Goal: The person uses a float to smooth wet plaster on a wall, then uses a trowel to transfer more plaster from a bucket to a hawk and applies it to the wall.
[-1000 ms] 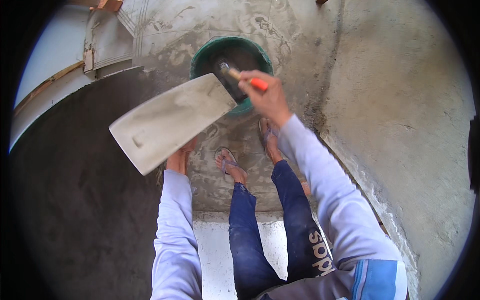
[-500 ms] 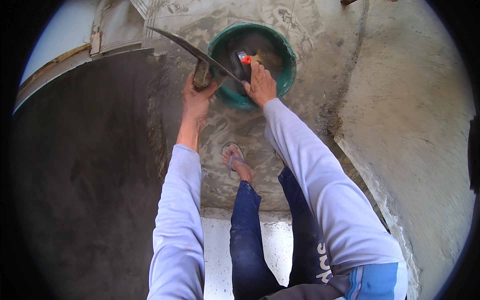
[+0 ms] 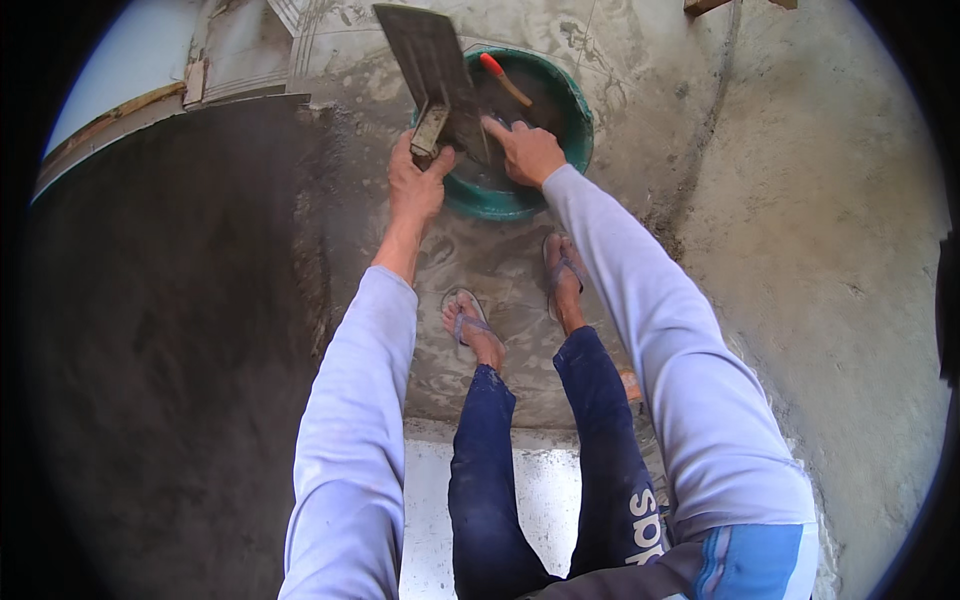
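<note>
My left hand [image 3: 418,180] is closed around the handle of a plastering trowel [image 3: 425,50]. Its flat grey rectangular blade stands tilted above the left rim of a round green tub [image 3: 578,150]. My right hand [image 3: 532,155] is over the tub, close to the lower end of the blade. Its index finger reaches toward the blade while the other fingers curl under, and what they grip is hidden in shadow. Inside the tub, a tool with a tan handle and red end [image 3: 492,65] leans by the far side, above dark wet contents.
Dark, smooth wet mortar [image 3: 170,300] covers the left side. A lighter rough cement surface [image 3: 840,240] lies to the right. My sandalled feet [image 3: 470,320] stand on the smeared floor between them. Boards [image 3: 120,125] edge the far left, and a wood piece [image 3: 705,5] lies at the top.
The trowel blade has turned so its flat face shows, and its upper end has swung right. My right hand has shifted slightly right, uncovering more of the red-ended handle. My right foot has come into view.
</note>
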A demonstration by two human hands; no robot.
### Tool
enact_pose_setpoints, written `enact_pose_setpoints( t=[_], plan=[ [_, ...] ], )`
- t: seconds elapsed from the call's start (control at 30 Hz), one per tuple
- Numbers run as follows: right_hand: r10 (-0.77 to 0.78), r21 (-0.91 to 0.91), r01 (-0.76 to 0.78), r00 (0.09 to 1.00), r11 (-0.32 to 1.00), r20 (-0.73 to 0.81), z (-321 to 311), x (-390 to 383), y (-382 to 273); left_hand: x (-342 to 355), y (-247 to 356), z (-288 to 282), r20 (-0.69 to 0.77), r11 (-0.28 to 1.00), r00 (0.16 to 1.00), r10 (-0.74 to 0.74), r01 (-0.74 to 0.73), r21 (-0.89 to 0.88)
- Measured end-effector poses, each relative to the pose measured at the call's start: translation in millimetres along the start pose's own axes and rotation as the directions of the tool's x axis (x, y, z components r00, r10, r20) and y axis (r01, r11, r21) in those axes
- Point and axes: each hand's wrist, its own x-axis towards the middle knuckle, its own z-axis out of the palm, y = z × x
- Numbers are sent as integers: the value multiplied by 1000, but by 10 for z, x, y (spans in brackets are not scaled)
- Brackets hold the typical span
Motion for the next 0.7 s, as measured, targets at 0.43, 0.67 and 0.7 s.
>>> enact_pose_setpoints(
  t=[0.43,0.67,0.7],
  plan=[
    [185,140,-223,953,965,242,-553,201,221,123,91,326,-32,945,990,138,-122,303],
    [40,798,-577,805,-174,592,-1290,-972,1022,195,-5,572,-62,837,998,12,23,547],
    [-66,782,-465,873,-414,484,-1230,-1190,1181,213,28,649,27,806,998,-57,30,592]
  ],
)
